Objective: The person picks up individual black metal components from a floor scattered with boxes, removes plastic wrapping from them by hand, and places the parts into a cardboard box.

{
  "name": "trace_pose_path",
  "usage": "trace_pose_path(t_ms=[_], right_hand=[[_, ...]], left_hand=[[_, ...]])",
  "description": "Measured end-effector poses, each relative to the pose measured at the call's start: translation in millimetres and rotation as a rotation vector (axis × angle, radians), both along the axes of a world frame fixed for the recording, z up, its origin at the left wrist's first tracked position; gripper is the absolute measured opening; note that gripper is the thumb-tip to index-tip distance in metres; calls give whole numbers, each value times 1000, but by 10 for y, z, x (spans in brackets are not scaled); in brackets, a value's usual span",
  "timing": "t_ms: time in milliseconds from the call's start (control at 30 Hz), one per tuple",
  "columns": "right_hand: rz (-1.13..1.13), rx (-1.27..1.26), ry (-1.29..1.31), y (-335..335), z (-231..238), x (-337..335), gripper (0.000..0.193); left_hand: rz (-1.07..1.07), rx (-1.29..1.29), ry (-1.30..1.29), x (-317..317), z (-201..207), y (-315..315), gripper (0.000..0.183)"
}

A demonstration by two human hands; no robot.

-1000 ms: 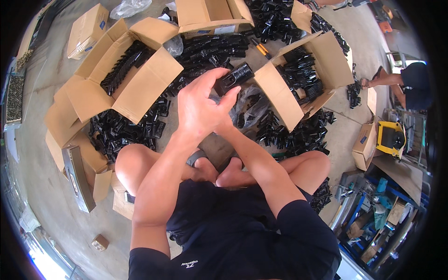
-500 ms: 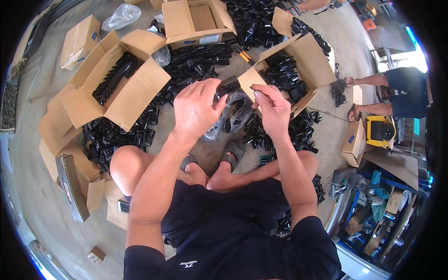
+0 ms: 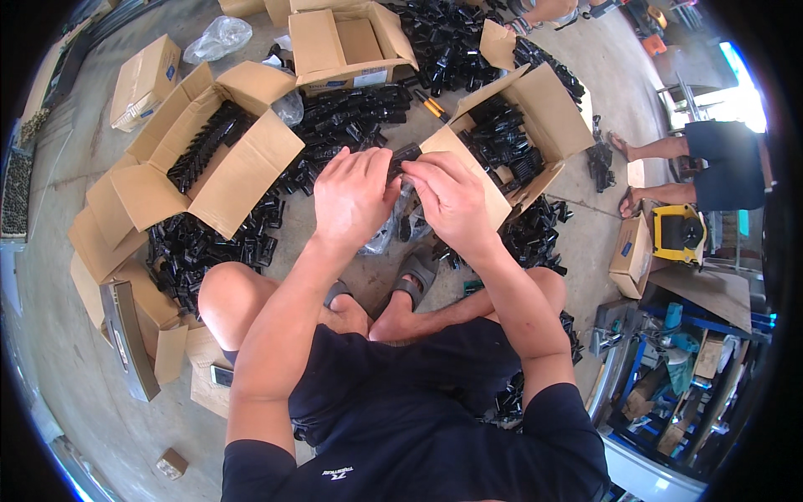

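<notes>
Head view: left hand grasps a black fitting, right hand's hold unclear, near cartons containing black parts.

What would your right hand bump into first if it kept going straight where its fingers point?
Probably the black tubular part held in the left hand. The right hand's fingers look right up against it, though this single view can't settle whether they touch.

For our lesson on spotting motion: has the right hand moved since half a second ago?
Yes: the right hand has moved left, judged against the open carton at right.
</notes>
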State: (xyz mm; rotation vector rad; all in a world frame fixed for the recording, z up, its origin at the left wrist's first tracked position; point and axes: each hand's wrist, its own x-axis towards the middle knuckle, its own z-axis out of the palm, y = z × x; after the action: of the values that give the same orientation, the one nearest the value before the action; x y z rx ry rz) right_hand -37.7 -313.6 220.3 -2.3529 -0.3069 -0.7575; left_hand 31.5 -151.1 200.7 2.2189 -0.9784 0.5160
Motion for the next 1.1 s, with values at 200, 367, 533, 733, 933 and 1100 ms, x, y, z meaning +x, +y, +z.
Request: trace_pose_path(t_ms=[200, 367, 533, 733, 933, 1100], right_hand=[[7, -164, 33, 41, -22, 93, 23], [-10, -218, 73, 36, -47, 104, 27], [-147, 72, 160, 54, -49, 36, 39], [107, 1193, 539, -202, -235, -129, 45], [201, 1310, 512, -123, -338, -161, 38], [67, 1361, 505, -228, -306, -292, 37]], left_hand=[[6, 49, 19, -19, 24, 18, 41], [15, 40, 9, -10, 4, -4, 40], [31, 5, 130, -25, 35, 27, 36], [-121, -224, 876, -15, 130, 72, 36], [-311, -376, 1168, -20, 250, 130, 36], [-385, -506, 1094, -168, 286, -125, 33]])
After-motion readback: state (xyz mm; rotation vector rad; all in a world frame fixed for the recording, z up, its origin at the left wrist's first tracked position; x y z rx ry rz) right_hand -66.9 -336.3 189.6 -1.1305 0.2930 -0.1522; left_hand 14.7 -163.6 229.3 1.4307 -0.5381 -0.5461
